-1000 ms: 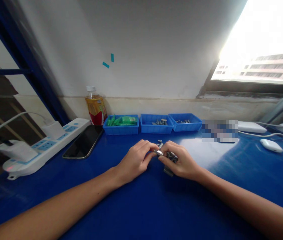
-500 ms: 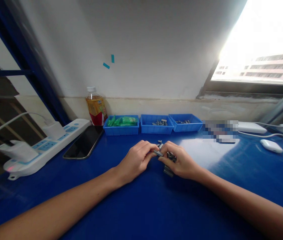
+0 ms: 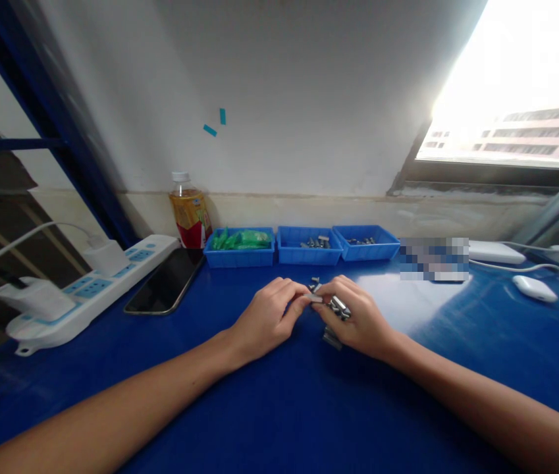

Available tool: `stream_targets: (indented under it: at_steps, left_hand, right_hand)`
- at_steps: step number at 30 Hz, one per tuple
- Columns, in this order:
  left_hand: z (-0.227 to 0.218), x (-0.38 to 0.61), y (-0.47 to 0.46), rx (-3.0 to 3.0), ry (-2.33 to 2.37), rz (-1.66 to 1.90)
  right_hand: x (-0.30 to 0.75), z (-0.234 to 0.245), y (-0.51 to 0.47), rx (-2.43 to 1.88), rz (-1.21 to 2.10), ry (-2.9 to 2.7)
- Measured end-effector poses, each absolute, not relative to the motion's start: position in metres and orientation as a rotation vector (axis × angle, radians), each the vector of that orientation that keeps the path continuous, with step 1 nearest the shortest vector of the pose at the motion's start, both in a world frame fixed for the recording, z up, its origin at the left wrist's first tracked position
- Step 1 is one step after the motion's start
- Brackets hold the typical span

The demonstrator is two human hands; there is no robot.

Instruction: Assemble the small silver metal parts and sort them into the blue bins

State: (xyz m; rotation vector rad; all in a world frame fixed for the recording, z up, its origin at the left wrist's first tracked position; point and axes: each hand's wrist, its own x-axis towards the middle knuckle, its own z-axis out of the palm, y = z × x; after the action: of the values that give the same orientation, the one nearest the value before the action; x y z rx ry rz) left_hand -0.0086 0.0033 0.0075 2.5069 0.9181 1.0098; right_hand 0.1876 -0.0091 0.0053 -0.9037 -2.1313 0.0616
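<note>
My left hand (image 3: 273, 311) is closed in a pinch on the end of a small flat metal piece (image 3: 315, 298). Close on its right, my right hand (image 3: 355, 315) curls around several small metal parts (image 3: 339, 307), which show between its thumb and fingers. Its forefinger is at the pinched piece; whether they touch is hard to tell. More metal pieces (image 3: 332, 338) lie on the blue table below the right palm. Just beyond the fingertips there is a small screw-like part (image 3: 315, 280). The exact kind of these parts is too small to make out.
Along the wall stand a blue bin (image 3: 239, 258) with green bags, a middle bin (image 3: 309, 255) and a right bin (image 3: 368, 251) with metal parts. A bottle (image 3: 190, 210), phone (image 3: 166, 283) and power strip (image 3: 86, 289) are left; a white earbud case (image 3: 534, 288) is right.
The piece in my left fingers has turned and now looks brighter. My right thumb and forefinger have spread a little, showing more of the metal parts under them.
</note>
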Motion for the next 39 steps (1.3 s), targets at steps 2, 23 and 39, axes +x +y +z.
stream_targets:
  at_steps: [2, 23, 39]
  left_hand:
    - [0.0069, -0.0089, 0.0025, 2.485, 0.941, 1.035]
    - [0.0079, -0.0088, 0.0018, 2.465, 0.963, 1.021]
    - [0.0102, -0.0086, 0.0016, 2.516, 0.947, 0.964]
  right_hand:
    - [0.1881, 0.0053, -0.0093, -0.926, 0.066, -2.127]
    - [0.1863, 0.0053, -0.0101, -0.869, 0.049, -2.111]
    - [0.1852, 0.0041, -0.0107, -0.863, 0.047, -2.125]
